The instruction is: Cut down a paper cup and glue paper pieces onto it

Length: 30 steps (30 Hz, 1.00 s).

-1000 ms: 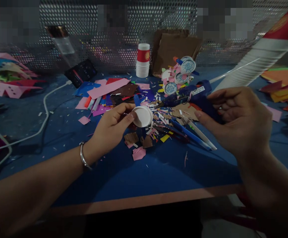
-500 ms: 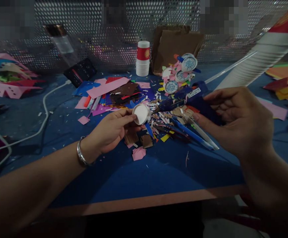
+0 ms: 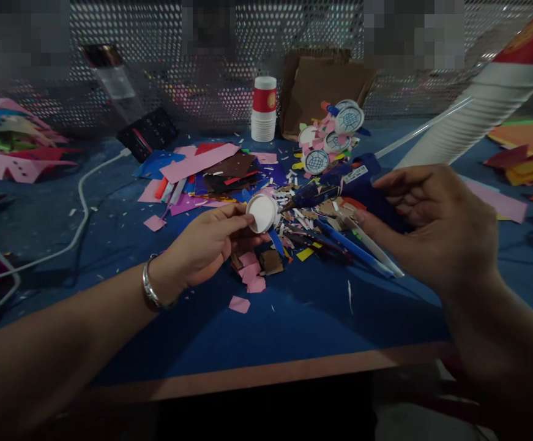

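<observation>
My left hand (image 3: 208, 242) pinches a small round white piece (image 3: 263, 214) by its rim; it looks like the cut-off bottom of a paper cup. A blue strip (image 3: 275, 241) shows just below it. In my right hand (image 3: 440, 223) is a dark blue hot glue gun (image 3: 325, 185), with a clear glue stick (image 3: 424, 127) rising from its back. Its nozzle meets or nearly meets the right side of the white piece; I cannot tell whether they touch. Pink paper pieces (image 3: 252, 277) lie on the table under my left hand.
Paper scraps (image 3: 312, 226) and long blue strips (image 3: 353, 248) cover the middle. Behind stand stacked paper cups (image 3: 264, 109), cardboard (image 3: 325, 86) and a decorated cup-bottom craft (image 3: 330, 138). A tall cup stack (image 3: 481, 104) leans at right; a white cable (image 3: 82, 202) runs left.
Below my left hand, the pink paper is now spread out as several pieces, one lying closer to the front edge. Both hands and the glue gun have barely shifted.
</observation>
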Tool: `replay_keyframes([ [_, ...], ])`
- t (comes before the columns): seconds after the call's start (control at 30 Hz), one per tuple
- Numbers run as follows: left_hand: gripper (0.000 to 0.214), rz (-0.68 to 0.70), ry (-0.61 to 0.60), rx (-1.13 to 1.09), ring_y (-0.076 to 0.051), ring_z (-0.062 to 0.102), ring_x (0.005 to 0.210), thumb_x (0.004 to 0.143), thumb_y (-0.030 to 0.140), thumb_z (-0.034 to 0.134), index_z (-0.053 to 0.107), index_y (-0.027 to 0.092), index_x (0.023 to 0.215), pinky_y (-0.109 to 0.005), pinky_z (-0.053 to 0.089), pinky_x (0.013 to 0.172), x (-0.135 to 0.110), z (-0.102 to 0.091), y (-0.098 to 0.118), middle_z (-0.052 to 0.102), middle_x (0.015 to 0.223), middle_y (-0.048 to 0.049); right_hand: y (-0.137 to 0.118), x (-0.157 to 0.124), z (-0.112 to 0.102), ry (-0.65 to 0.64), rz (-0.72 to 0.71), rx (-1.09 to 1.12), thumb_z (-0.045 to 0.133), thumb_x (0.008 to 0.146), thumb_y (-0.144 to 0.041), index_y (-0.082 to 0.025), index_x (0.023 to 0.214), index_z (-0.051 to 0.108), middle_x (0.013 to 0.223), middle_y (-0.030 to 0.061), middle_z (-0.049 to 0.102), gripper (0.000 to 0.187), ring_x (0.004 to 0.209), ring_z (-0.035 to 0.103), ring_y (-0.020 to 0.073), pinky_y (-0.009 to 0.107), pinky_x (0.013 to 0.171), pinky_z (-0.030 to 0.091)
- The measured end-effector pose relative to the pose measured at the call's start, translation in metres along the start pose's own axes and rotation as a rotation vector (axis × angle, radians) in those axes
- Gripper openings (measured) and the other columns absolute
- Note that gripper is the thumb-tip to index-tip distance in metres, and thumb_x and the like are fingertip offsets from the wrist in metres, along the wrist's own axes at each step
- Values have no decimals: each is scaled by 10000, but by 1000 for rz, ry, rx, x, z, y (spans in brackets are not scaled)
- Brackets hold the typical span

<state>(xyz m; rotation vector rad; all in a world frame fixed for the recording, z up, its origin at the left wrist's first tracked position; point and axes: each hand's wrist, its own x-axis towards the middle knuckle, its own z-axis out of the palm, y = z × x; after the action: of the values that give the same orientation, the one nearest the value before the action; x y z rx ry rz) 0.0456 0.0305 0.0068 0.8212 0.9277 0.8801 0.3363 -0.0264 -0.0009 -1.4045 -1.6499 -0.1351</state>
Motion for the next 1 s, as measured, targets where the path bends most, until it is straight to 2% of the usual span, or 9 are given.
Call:
replay_keyframes([
  [0.17,193,-13,-14,10,-115,761,706,1020,20,633,744,116,894,-202,648,702,0,-3,-1,791,876,-64,-1,1,-2,3,-26,-49,899,774,-369,-246,1170,750,1015,12,797,441,812,754,178,356,749,635],
  [0.33,252,-35,23,30,-125,767,650,1033,20,607,698,117,819,-190,620,633,-1,1,1,780,806,-63,-5,2,-2,29,-41,-33,901,775,-353,-207,1118,762,966,25,808,398,772,762,163,305,701,639],
  [0.6,274,-57,51,11,-127,771,623,1043,15,594,696,110,807,-188,618,611,-1,5,4,773,786,-44,-3,1,-2,-1,-25,-43,886,798,-367,-208,1163,744,1030,46,803,423,850,776,197,367,756,645],
  [0.8,237,-34,43,3,-124,776,658,1038,24,614,726,102,845,-209,653,686,0,3,1,796,850,-63,-3,0,-2,11,-50,-59,870,806,-330,-212,1176,745,1034,46,812,407,839,781,194,357,747,643],
  [1.0,239,14,51,12,-115,764,687,1037,15,606,724,105,849,-212,647,688,1,2,1,778,856,-54,-2,0,-1,31,-72,-41,881,801,-322,-207,1166,743,1036,38,810,407,835,773,174,320,721,634],
])
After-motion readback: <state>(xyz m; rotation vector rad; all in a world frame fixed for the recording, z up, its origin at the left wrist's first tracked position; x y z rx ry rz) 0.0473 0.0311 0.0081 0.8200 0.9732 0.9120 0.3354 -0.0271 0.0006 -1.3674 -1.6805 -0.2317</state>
